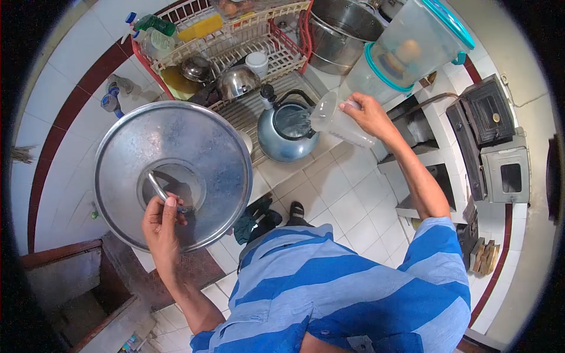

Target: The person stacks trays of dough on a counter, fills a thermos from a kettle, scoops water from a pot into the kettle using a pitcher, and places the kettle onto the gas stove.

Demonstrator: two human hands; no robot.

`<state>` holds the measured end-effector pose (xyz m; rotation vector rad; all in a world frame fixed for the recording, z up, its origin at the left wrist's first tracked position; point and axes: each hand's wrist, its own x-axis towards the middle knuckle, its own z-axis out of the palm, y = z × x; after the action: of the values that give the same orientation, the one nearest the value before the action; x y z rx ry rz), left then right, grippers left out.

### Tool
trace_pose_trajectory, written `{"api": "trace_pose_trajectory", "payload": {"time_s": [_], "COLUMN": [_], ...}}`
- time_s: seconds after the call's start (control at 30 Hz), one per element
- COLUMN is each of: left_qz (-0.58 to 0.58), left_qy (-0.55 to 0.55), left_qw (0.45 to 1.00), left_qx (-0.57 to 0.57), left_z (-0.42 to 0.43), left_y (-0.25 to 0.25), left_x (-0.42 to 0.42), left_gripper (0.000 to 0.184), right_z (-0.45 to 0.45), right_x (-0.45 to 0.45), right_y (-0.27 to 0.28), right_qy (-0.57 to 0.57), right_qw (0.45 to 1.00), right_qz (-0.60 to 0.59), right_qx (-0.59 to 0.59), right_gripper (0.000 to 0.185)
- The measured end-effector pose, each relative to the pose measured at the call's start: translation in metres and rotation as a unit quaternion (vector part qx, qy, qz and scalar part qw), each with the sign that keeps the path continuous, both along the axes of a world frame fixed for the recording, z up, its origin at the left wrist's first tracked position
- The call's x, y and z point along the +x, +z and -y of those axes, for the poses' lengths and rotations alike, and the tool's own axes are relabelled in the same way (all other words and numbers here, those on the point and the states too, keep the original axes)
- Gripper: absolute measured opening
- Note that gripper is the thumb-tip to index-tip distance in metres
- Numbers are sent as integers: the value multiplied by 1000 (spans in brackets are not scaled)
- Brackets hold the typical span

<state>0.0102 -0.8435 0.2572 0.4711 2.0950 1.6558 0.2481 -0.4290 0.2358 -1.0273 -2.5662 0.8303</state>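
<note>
My left hand (161,229) is closed around the handle of a large round metal lid (218,147), which is held tilted at the left. My right hand (369,116) grips a clear plastic jug (351,130), tipped to the left. Water runs from its mouth into an uncovered blue-grey kettle (287,147) with a black handle. The kettle stands on the counter beside the dish rack, below the jug's lip. Whatever lies beneath the lid is mostly hidden.
A red and cream dish rack (247,47) holds bowls and a white cup (256,62). Behind it, a big steel pot (341,35) stands near stacked clear containers (406,47) with teal rims. Bottles (154,29) stand at the left; a small metal oven (507,173) is at the right.
</note>
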Motion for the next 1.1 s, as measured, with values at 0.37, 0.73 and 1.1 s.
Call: {"api": "trace_pose_trajectory", "payload": {"time_s": [0.37,0.73,1.1], "left_qz": [29,45,84], "left_qy": [9,14,-12], "left_qw": [999,999,995], "left_qx": [-14,0,42], "left_z": [4,1,8], "left_y": [-14,-15,-38], "left_x": [0,-6,-37], "left_gripper": [21,23,21], "right_z": [-5,16,-37], "right_x": [-54,-115,-33], "right_y": [13,-11,18], "right_qy": [97,191,-161], "right_qw": [982,934,956], "right_qz": [106,239,-217], "right_qx": [125,183,-112], "right_gripper": [38,28,34]}}
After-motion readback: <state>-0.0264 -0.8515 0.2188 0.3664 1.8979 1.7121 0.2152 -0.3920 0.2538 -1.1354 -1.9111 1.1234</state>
